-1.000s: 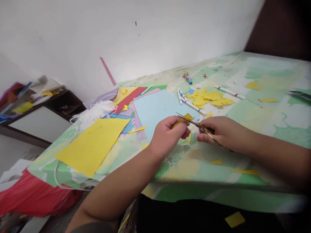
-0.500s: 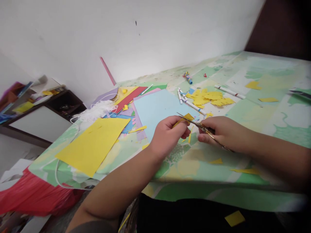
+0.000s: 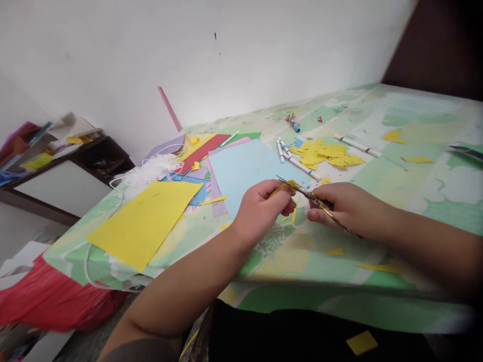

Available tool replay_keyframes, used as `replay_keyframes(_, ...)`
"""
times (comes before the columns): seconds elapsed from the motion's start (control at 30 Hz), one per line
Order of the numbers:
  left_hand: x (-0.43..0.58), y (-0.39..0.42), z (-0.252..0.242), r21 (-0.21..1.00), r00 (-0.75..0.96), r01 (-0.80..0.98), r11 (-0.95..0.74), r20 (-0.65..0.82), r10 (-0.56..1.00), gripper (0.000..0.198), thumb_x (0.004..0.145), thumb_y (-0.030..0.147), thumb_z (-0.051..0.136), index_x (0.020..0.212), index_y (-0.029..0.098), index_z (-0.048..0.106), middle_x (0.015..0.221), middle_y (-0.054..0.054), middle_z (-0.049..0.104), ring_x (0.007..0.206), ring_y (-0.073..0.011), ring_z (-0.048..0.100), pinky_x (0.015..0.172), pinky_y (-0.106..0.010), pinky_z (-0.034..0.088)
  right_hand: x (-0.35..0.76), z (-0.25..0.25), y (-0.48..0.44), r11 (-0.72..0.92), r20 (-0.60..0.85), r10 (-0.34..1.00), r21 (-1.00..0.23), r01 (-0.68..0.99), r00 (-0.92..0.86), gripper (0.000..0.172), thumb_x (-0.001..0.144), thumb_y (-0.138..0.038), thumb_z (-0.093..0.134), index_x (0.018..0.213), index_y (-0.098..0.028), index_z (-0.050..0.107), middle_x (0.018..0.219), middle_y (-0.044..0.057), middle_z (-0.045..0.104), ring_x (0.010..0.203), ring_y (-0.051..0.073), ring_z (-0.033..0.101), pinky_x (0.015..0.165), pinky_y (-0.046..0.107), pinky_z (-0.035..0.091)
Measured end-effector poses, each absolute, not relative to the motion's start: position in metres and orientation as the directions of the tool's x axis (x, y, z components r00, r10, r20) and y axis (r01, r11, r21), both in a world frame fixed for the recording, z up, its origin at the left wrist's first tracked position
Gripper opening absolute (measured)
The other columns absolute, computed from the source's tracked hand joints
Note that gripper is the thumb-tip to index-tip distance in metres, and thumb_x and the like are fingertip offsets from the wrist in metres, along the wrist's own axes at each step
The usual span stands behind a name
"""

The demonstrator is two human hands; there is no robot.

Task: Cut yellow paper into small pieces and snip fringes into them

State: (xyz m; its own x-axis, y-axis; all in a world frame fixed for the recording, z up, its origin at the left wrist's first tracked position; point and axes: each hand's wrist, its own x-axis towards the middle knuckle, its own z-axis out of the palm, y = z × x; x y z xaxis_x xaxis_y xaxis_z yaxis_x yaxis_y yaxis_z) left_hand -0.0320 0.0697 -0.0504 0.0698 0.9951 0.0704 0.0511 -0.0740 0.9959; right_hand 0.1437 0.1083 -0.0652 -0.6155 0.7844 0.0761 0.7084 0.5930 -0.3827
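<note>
My left hand (image 3: 262, 208) pinches a small piece of yellow paper (image 3: 290, 184) over the near part of the table. Around the handles of a pair of scissors (image 3: 315, 199), my right hand (image 3: 345, 208) is closed. The scissor blades point left and lie across the yellow piece, by the left fingertips. Behind the hands lies a light blue sheet (image 3: 249, 166). A large yellow sheet (image 3: 147, 221) rests left of my left forearm. Cut yellow pieces (image 3: 326, 153) are heaped beyond my right hand.
White markers (image 3: 357, 145) lie around the yellow heap. A tangle of white string (image 3: 153, 168) and a red strip (image 3: 199, 154) are at the back left. Yellow scraps (image 3: 335, 251) lie near the front edge. A red plastic bag (image 3: 56, 296) is below the table's left corner.
Less of the yellow piece shows above the scissor blades than before. Both hands keep nearly the same place, and the view has shifted slightly.
</note>
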Motion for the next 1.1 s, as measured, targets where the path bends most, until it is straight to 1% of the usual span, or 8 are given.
replay_keyframes(0.23,-0.0334,0.0702,-0.0499,0.994,0.049,0.021,-0.105,0.104,0.993,0.018,0.073,0.024,0.052,0.058,0.016,0.057,0.049,0.002,0.054,0.05,-0.007,0.048,0.053,-0.021,0.04,0.1444,-0.065,0.1083,0.584,0.066,0.788,-0.398,0.708,-0.612,0.044,0.075,-0.062,0.037,0.066,-0.02,0.047,0.061,0.001,0.05,0.057,0.014,0.045,0.051,0.025,0.028)
replay_keyframes(0.47,-0.0339,0.0704,-0.0498,0.985,-0.079,0.01,-0.17,0.17,0.982,0.027,0.073,0.035,0.057,0.054,0.016,0.056,0.049,0.003,0.052,0.048,-0.0065,0.047,0.051,-0.02,0.039,0.1448,-0.0652,0.1083,0.569,0.055,0.792,-0.428,0.702,-0.608,0.044,0.075,-0.062,0.038,0.067,-0.02,0.048,0.062,0.0,0.051,0.058,0.014,0.046,0.052,0.025,0.03)
replay_keyframes(0.53,-0.0347,0.0726,-0.0519,0.985,-0.119,-0.012,-0.173,0.17,0.978,0.025,0.072,0.036,0.058,0.057,0.016,0.056,0.049,0.003,0.052,0.047,-0.0063,0.047,0.05,-0.021,0.039,0.1445,-0.0649,0.1083,0.557,0.05,0.8,-0.43,0.71,-0.597,0.042,0.075,-0.061,0.039,0.066,-0.02,0.048,0.061,0.0,0.051,0.058,0.014,0.046,0.052,0.025,0.03)
replay_keyframes(0.67,-0.0362,0.0774,-0.0549,0.984,-0.171,-0.096,-0.149,0.131,0.977,0.016,0.07,0.032,0.061,0.071,0.017,0.06,0.048,0.005,0.049,0.044,-0.0057,0.047,0.046,-0.019,0.038,0.1438,-0.0642,0.1085,0.538,0.021,0.812,-0.416,0.733,-0.584,0.044,0.075,-0.062,0.039,0.064,-0.02,0.047,0.06,0.0,0.051,0.056,0.014,0.046,0.05,0.025,0.029)
replay_keyframes(0.83,-0.0368,0.079,-0.0549,0.981,-0.174,-0.148,-0.125,0.098,0.98,0.014,0.069,0.03,0.062,0.071,0.016,0.059,0.047,0.006,0.048,0.042,-0.0051,0.045,0.044,-0.018,0.037,0.1434,-0.0637,0.1091,0.535,0.023,0.818,-0.396,0.746,-0.574,0.047,0.074,-0.064,0.036,0.062,-0.02,0.046,0.059,0.0,0.05,0.055,0.013,0.046,0.05,0.024,0.03)
replay_keyframes(0.93,-0.0367,0.0785,-0.0545,0.981,-0.175,-0.158,-0.11,0.081,0.981,0.016,0.068,0.031,0.063,0.072,0.016,0.06,0.054,0.003,0.053,0.049,-0.0068,0.05,0.048,-0.02,0.042,0.1428,-0.0631,0.1088,0.523,0.016,0.83,-0.373,0.767,-0.558,0.049,0.074,-0.066,0.034,0.06,-0.02,0.044,0.057,0.0,0.05,0.054,0.013,0.045,0.049,0.025,0.029)
replay_keyframes(1.03,-0.0367,0.0785,-0.0538,0.984,-0.192,-0.146,-0.1,0.071,0.979,0.018,0.066,0.033,0.063,0.071,0.016,0.061,0.066,0.0,0.059,0.063,-0.0099,0.056,0.059,-0.024,0.047,0.142,-0.0631,0.1085,0.5,0.009,0.847,-0.353,0.791,-0.531,0.05,0.074,-0.067,0.033,0.06,-0.021,0.044,0.058,0.0,0.051,0.054,0.014,0.045,0.049,0.025,0.028)
replay_keyframes(1.1,-0.0365,0.0789,-0.053,0.986,-0.213,-0.146,-0.077,0.045,0.976,0.019,0.065,0.034,0.064,0.072,0.016,0.062,0.07,-0.001,0.06,0.07,-0.0119,0.058,0.065,-0.027,0.048,0.1418,-0.0637,0.1089,0.487,0.014,0.858,-0.337,0.806,-0.513,0.051,0.073,-0.068,0.033,0.059,-0.021,0.044,0.057,0.0,0.051,0.053,0.013,0.045,0.048,0.025,0.028)
